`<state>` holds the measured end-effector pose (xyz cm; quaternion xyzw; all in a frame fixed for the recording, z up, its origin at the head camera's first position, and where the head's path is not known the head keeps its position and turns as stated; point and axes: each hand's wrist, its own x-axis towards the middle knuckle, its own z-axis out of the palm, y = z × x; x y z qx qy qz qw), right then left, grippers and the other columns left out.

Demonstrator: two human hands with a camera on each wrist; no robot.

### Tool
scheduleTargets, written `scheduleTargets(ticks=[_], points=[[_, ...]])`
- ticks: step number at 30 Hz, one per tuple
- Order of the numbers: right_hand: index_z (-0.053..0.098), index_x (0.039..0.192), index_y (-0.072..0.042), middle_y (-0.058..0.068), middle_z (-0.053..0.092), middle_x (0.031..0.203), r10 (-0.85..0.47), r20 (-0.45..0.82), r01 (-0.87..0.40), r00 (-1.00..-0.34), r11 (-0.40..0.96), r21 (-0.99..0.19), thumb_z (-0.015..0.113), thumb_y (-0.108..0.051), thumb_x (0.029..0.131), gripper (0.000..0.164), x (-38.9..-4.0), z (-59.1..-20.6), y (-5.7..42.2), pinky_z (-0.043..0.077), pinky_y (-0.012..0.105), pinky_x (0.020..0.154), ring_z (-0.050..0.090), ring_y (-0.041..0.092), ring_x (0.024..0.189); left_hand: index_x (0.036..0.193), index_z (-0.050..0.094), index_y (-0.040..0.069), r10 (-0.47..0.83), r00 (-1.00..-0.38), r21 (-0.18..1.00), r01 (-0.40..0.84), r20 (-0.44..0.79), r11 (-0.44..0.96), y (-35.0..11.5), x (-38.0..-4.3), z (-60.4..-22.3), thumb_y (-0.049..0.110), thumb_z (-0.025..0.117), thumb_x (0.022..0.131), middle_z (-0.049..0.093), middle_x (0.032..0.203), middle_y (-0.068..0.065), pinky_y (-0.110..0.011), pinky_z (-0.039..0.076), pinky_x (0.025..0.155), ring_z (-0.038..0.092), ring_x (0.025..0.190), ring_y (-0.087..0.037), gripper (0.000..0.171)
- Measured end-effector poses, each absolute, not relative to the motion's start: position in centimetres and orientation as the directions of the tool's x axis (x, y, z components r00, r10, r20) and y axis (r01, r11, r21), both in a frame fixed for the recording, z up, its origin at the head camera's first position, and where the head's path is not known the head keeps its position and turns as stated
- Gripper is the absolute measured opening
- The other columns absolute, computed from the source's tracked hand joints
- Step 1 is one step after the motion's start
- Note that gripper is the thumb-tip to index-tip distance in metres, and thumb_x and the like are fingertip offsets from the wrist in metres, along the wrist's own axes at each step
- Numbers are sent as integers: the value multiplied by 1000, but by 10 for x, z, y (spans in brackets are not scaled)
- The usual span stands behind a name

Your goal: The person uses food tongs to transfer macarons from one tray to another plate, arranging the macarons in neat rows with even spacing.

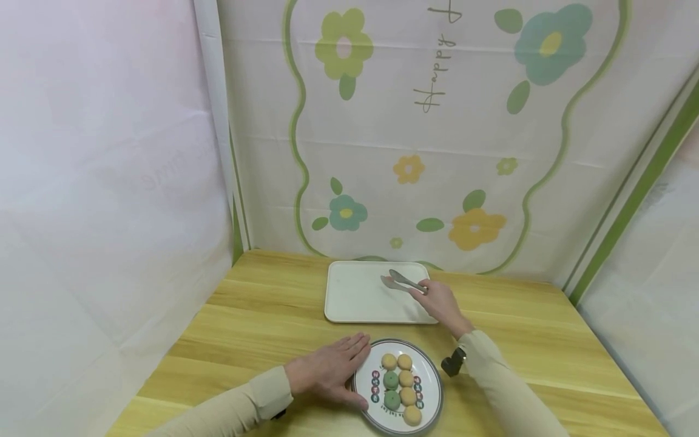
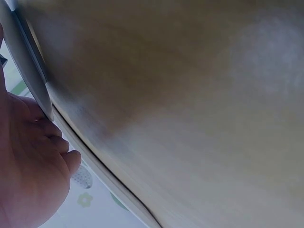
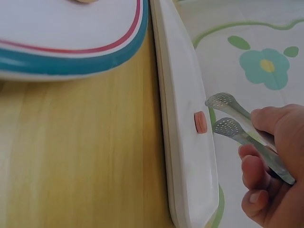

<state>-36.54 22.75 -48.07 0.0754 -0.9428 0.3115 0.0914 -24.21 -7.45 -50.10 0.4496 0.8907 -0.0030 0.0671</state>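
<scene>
My right hand (image 1: 441, 303) holds a pair of metal tongs (image 3: 259, 149) over the right part of the white tray (image 1: 355, 297). The two perforated tong tips stand apart. Beside them on the tray, in the right wrist view, is a small orange-pink round pastry (image 3: 201, 122); the tips appear clear of it. My left hand (image 1: 330, 370) lies with fingers extended against the left edge of a round plate (image 1: 431, 370), its thumb at the rim. On that plate sit yellow round pastries (image 1: 406, 379) and two green ones (image 1: 391, 399), in two rows.
The wooden table (image 1: 262, 315) runs back to a flowered cloth wall (image 1: 382, 133). The tray stands close to that wall, with the plate in front of it. White cloth (image 1: 120, 182) hangs along the left side.
</scene>
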Motion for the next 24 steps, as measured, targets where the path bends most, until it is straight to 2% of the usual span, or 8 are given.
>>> scheduleTargets(ticks=[13,18,24], points=[[71,101,-2,3,64,69,-77,245,-200,-966,824,-531,67,-37,91,36,-372,-487,223,36,25,47,49,14,56,157,15,4,795,-594,43,797,-124,602,-74,-243,-503,89,29,80,10,165,-16,-37,17,126,11,154,-25,115],[71,99,-4,1,60,66,-99,241,-208,-966,849,-486,67,-36,92,34,-375,-491,221,35,26,48,48,15,56,158,13,5,795,-592,63,795,-131,603,-74,-244,-501,88,29,81,10,166,-14,-37,17,126,10,154,-25,114],[70,94,-4,1,57,64,-112,225,-206,-968,868,-453,67,-34,92,30,-376,-492,218,33,26,47,47,16,55,157,15,4,800,-588,31,803,-120,595,-74,-243,-502,89,27,81,11,165,-15,-37,18,126,12,154,-26,115]])
